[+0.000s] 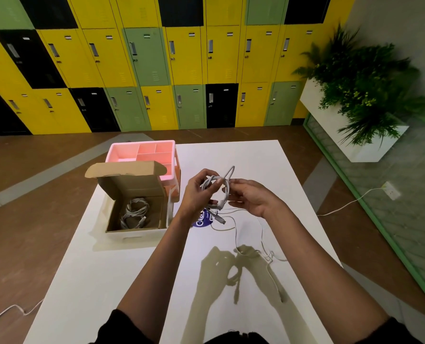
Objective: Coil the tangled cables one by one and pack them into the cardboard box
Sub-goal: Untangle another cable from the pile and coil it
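While both hands are raised above the white desk, we see an open brown cardboard box on its left part, lid flap up, with coiled pale cables lying inside. A pink plastic compartment tray stands just behind the box. Yellow, green and black lockers line the far wall, and a white planter of green foliage stands to the right. Loose thin white cables trail over the desk beneath the hands.

Our left hand curls its fingers round a coiled grey-white cable, held between both hands well right of the box. Our right hand pinches a strand at the top of the coil.

The left wrist partly hides a round blue sticker; we can read only "Clean" on it.
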Tool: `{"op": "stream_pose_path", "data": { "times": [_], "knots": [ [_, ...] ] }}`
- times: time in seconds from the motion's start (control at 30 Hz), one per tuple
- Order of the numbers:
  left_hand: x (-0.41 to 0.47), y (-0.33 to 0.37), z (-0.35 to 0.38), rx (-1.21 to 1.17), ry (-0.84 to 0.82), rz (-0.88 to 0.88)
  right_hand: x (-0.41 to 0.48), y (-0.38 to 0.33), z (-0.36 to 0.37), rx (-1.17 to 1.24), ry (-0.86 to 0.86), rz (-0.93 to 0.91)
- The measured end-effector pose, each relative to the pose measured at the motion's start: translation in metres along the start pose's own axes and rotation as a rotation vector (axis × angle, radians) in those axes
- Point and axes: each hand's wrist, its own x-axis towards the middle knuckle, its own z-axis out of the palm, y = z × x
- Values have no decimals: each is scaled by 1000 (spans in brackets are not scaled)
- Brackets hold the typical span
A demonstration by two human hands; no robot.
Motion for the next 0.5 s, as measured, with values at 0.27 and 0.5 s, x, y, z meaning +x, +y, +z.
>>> {"op": "stream_pose_path", "data": {
  "times": [0.27, 0.5],
  "knots": [
    [5, 3, -4, -19, 32, 17, 1, -5, -4, -116, -84, -53],
    [12, 7, -13, 21, -18, 28, -4, -17, 5, -232, -123, -85]
  ]
}}
